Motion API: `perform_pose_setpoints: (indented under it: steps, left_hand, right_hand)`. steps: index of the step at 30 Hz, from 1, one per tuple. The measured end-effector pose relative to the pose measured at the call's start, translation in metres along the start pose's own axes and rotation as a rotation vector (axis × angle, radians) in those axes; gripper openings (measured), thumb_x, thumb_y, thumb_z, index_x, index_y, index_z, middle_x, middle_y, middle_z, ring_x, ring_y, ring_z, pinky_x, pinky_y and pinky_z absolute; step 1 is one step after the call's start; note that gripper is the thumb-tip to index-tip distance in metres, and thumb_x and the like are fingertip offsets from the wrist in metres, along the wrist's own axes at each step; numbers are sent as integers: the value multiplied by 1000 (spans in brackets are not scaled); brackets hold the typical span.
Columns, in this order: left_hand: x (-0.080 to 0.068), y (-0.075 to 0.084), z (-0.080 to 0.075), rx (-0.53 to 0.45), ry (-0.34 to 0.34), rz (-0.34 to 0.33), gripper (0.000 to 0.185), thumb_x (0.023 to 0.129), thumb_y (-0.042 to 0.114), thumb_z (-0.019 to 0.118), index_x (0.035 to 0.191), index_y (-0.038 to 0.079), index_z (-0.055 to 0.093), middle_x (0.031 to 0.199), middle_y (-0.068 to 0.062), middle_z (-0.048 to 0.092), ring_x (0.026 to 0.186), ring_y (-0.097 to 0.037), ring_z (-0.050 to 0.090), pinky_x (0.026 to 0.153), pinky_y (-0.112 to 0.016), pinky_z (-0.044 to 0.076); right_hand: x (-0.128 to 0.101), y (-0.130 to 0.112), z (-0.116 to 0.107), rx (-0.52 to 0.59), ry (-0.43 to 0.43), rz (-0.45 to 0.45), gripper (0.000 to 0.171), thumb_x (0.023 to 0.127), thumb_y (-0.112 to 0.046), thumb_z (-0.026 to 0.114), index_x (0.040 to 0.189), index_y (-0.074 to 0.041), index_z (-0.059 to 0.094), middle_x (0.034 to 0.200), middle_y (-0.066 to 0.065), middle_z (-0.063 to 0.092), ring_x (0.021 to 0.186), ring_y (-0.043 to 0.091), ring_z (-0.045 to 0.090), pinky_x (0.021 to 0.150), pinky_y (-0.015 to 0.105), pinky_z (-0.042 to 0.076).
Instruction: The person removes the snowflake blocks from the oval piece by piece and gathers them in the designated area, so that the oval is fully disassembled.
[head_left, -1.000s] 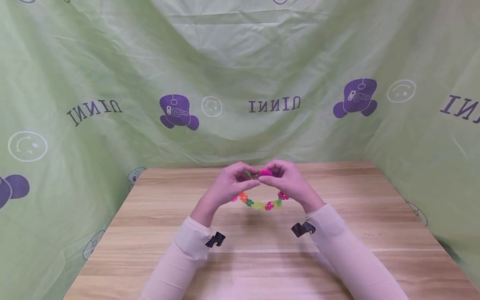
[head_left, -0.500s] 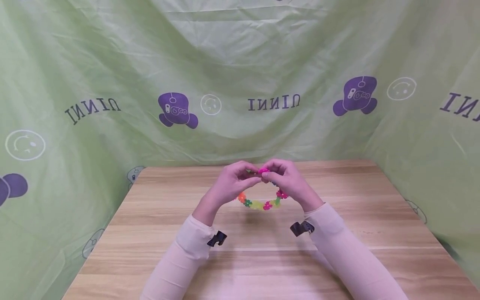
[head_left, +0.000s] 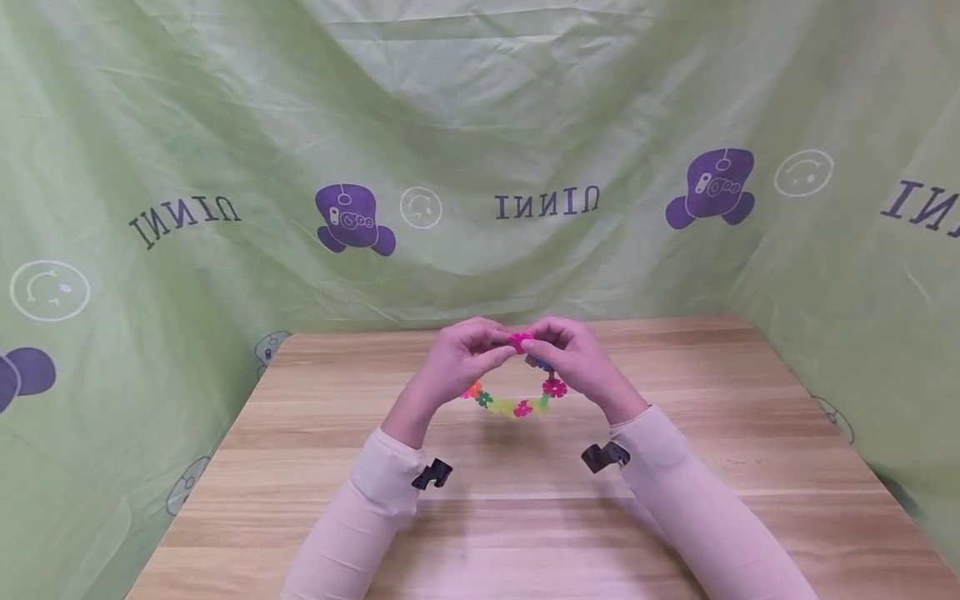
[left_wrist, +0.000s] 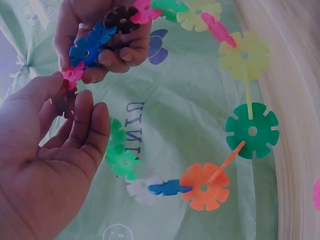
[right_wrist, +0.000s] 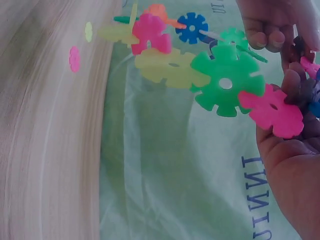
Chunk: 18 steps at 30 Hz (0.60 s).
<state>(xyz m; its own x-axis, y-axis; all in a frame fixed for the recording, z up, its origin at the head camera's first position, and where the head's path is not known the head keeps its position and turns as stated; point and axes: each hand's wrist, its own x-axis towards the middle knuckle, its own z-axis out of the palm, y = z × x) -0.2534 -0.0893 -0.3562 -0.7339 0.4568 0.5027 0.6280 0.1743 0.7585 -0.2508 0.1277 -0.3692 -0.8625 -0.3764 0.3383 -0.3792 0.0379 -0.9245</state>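
Observation:
A chain of several colourful notched plastic discs [left_wrist: 204,186], slotted edge to edge, hangs in a loop below both hands above the table. My left hand [head_left: 459,365] pinches a dark brown disc [left_wrist: 63,104] between thumb and fingers. My right hand [head_left: 576,360] grips the opposite part of the chain, around blue discs [left_wrist: 85,52] and a small pink disc [left_wrist: 74,74]. The pink disc meets the brown one between the fingertips; whether they are slotted together I cannot tell. A larger pink disc [right_wrist: 272,111] and a green disc [right_wrist: 226,82] hang beside the right hand.
The wood-grain table [head_left: 517,533] spreads beneath the hands. A printed green cloth [head_left: 465,100] encloses its back and sides. Small pink [right_wrist: 74,59] and yellow [right_wrist: 88,31] shapes show against the table, perhaps reflections. Black mounts [head_left: 432,474] sit at both wrists.
The bright pink disc has shifted left between the fingertips, and the hands have come closer together. The hanging loop has swung slightly left.

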Motion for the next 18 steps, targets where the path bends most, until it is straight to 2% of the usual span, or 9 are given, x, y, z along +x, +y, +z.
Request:
perform_pose_setpoints:
  steps: [3, 8, 18]
  left_hand:
    - [-1, 0, -2, -29, -4, 0, 16, 88, 9, 74, 104, 4, 75, 103, -4, 69, 85, -17, 68, 73, -31, 58]
    - [-1, -1, -4, -72, -12, -5, 15, 88, 4, 73, 102, -1, 75, 105, -8, 68, 92, -20, 69, 80, -33, 58]
    - [-1, -2, -7, 11, -23, 17, 15, 88, 4, 73, 102, 0, 76, 104, -10, 68, 93, -21, 68, 80, -31, 57]
  right_hand:
    - [0, -1, 1, -21, 7, -7, 17, 95, -19, 67, 105, -5, 69, 85, 13, 65, 67, 22, 56, 50, 29, 48]
    - [1, 0, 1, -40, 5, -12, 18, 95, -20, 67, 106, -6, 70, 83, 14, 64, 64, 20, 53, 49, 35, 48]
    - [1, 1, 3, -56, 25, -10, 20, 94, -26, 69, 105, -10, 72, 88, 11, 68, 67, 25, 55, 51, 30, 46]
